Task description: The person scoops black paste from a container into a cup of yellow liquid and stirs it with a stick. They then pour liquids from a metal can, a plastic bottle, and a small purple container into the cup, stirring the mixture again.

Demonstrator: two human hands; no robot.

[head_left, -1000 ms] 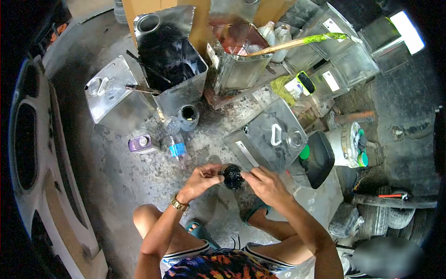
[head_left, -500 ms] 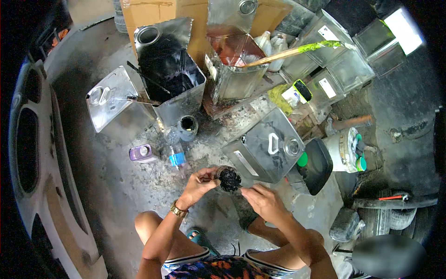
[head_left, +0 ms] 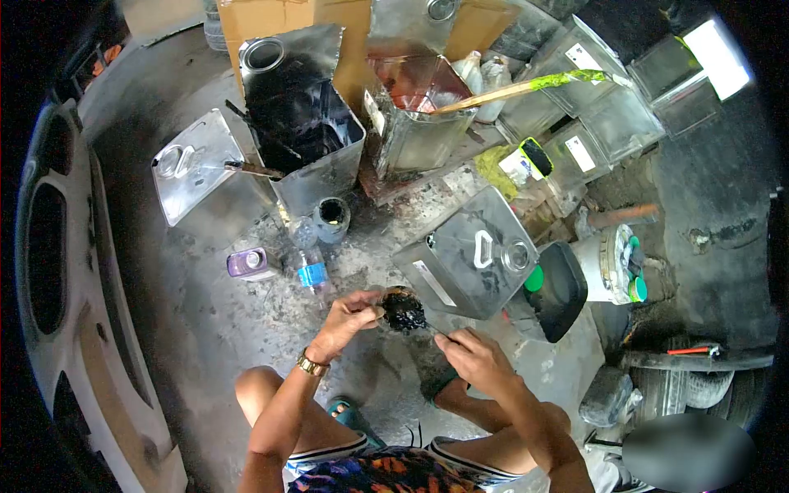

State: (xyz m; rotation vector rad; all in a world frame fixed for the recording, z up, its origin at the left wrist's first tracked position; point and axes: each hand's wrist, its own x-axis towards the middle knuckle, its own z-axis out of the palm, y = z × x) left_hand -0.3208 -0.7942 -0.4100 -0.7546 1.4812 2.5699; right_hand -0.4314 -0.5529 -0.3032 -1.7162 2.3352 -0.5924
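A small round container (head_left: 403, 312) with thick black stuff in it is held low over the floor between my hands. The fingers of my left hand (head_left: 349, 322), with a gold watch on the wrist, pinch its left rim. On its right side my right hand (head_left: 475, 353) is closed on a thin dark stick (head_left: 433, 329), whose far end reaches into the black stuff. Beyond the container stands a closed metal can (head_left: 472, 255) with a white handle. A clear plastic bottle (head_left: 312, 275) with a blue label is beyond my left hand.
An open metal can (head_left: 316, 177) with black inside stands upper left, beside a red-stained can (head_left: 427, 135) with a green-tipped stick (head_left: 526, 86). A purple-capped tin (head_left: 249, 264), a jar (head_left: 332, 222), a black tray (head_left: 559, 292) and a white bucket (head_left: 608, 263) stand around.
My right hand has shifted slightly right and down, away from the container, and more of the thin stick shows. The container is tilted a little differently in my left hand.
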